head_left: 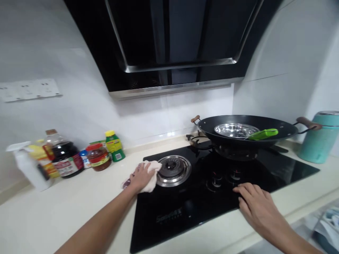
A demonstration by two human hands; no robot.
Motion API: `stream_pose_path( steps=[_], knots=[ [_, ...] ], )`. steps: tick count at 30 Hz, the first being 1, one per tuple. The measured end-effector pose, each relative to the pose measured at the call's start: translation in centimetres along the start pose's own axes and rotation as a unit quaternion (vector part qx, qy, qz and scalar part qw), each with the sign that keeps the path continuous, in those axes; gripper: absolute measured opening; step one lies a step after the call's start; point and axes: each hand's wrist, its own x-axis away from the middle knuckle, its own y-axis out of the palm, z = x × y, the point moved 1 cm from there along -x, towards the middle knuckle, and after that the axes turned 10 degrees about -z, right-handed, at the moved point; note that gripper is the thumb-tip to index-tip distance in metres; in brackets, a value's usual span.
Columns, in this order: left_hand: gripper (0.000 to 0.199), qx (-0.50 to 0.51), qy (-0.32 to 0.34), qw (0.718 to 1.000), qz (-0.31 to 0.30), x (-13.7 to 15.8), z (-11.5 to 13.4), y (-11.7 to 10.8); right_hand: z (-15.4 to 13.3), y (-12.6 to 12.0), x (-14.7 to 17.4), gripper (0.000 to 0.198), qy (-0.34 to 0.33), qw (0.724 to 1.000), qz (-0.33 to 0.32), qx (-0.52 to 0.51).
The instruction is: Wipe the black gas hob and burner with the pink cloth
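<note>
My left hand [143, 176] presses down on a whitish cloth [152, 184], its fingers closed over it. The cloth lies across the left edge of the black glass gas stove [201, 218], touching the left burner [173, 170]. A dark purple patch shows at the cloth's left end. My right hand [255, 204] rests at the stove's front edge with nothing in it, fingers stretched out and slightly bent. Just beyond its fingertips are two control knobs [216, 180]. The left burner has no pot on it, and its metal ring is bare.
A large black wok [286, 133] sits over the right burner, holding a steel bowl [235, 129] and a green-handled utensil [263, 134]. Bottles and jars [98, 158] and a white spray bottle [29, 169] line the left wall. A teal canister [316, 141] stands right. Overhead hangs a range hood [180, 76].
</note>
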Motion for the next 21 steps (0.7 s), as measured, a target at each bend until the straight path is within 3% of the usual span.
stream_pose_path(
  steps=[7,12,16,21],
  knots=[
    [0.084,-0.019,-0.060,0.998,-0.007,-10.4,2.7,-1.9,-0.3,-1.0,-0.4,0.024,0.015,0.999,-0.022,-0.037],
    [0.085,-0.044,-0.003,0.997,-0.058,-15.4,8.2,-2.2,-0.4,-1.4,-0.7,0.025,0.022,0.999,-0.030,-0.038],
    [0.082,-0.063,0.036,0.994,-0.081,-17.3,12.9,-1.8,-0.4,-1.5,-0.8,0.025,0.025,0.997,-0.043,-0.051],
    [0.070,-0.081,0.082,0.991,-0.071,-16.4,17.4,-1.4,-0.5,-1.5,-0.8,0.024,0.037,0.996,-0.052,-0.061]
  ],
)
